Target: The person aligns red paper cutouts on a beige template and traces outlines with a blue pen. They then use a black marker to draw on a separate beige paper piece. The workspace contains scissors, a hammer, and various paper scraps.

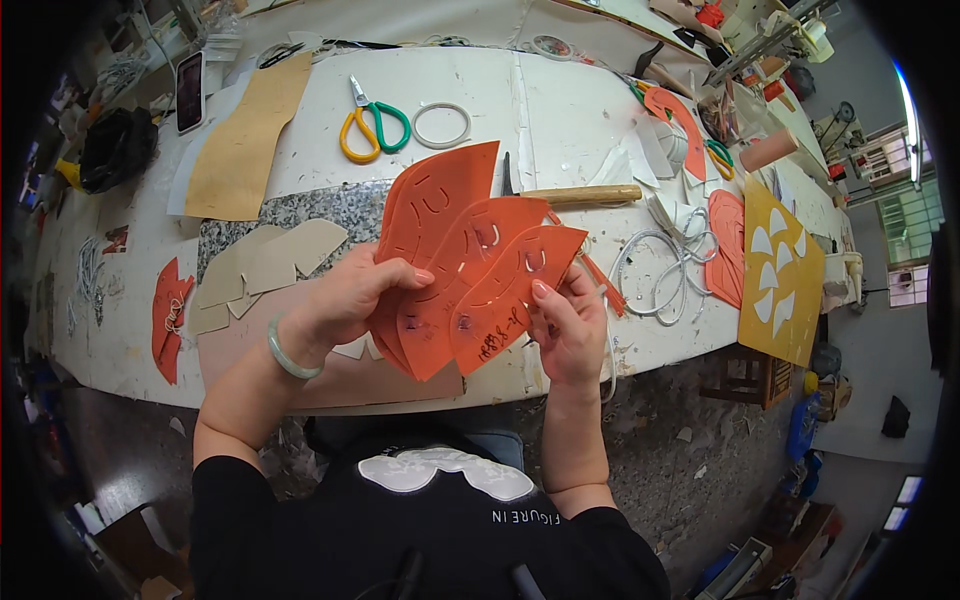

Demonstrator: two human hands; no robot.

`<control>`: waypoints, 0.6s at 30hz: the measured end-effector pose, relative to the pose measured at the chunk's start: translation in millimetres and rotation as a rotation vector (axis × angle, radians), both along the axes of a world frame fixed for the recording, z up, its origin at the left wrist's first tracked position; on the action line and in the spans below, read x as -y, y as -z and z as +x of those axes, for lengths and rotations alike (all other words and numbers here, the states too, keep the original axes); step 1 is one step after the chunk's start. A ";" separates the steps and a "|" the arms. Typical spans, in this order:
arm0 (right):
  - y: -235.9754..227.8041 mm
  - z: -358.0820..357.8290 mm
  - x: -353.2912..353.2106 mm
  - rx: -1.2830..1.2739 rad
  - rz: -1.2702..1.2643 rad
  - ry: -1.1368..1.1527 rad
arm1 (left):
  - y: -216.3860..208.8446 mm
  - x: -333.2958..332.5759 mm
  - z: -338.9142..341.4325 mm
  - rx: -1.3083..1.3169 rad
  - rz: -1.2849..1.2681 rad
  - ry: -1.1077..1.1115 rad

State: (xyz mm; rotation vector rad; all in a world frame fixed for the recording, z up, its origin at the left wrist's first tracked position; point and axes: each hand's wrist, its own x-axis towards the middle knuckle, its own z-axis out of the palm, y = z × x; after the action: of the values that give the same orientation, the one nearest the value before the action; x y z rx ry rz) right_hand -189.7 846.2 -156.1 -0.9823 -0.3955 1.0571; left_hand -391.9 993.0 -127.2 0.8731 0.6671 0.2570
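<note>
Several flat orange pattern pieces [433, 215] with slots, curved edges and handwritten marks are fanned out above the table's near edge. My left hand [345, 300] grips the left side of the fan, thumb on top and fingers underneath. At the right, my right hand [572, 325] pinches the front orange piece [525, 285] between thumb and fingers. The pieces overlap, so the lower ones are partly hidden. Below my left hand lies a pinkish-brown sheet [270, 340], and cream cut pieces [270, 255] rest on a speckled stone slab [335, 205].
Beyond the fan lie scissors [372, 125] with yellow and green handles, a pale ring [442, 125] and a wooden-handled hammer [580, 195]. White cord [660, 265] is coiled at the right, beside salmon pieces [727, 245] and a yellow sheet [790, 275]. A tied orange bundle [170, 320] lies left.
</note>
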 end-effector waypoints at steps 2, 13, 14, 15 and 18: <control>-2.1 -6.9 -2.8 0.027 -0.022 0.001 | -2.4 4.5 1.3 -0.017 0.076 0.020; 4.2 17.7 5.8 -0.141 0.141 0.027 | 3.7 -7.2 -5.0 0.065 -0.122 -0.028; 4.2 17.1 5.9 -0.142 0.134 0.023 | 2.6 -5.9 -4.4 0.048 -0.099 -0.033; 4.2 16.3 5.9 -0.142 0.126 0.019 | 0.3 -3.6 -3.8 0.032 -0.076 -0.039; 7.4 13.4 5.6 -0.178 0.148 -0.113 | -1.5 1.3 -1.1 0.007 0.034 -0.012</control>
State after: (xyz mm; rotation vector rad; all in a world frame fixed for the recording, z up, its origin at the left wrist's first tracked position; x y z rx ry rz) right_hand -176.3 840.5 -163.5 -0.7344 -0.3808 1.1899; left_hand -393.0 991.7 -125.7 0.9005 0.6633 0.2829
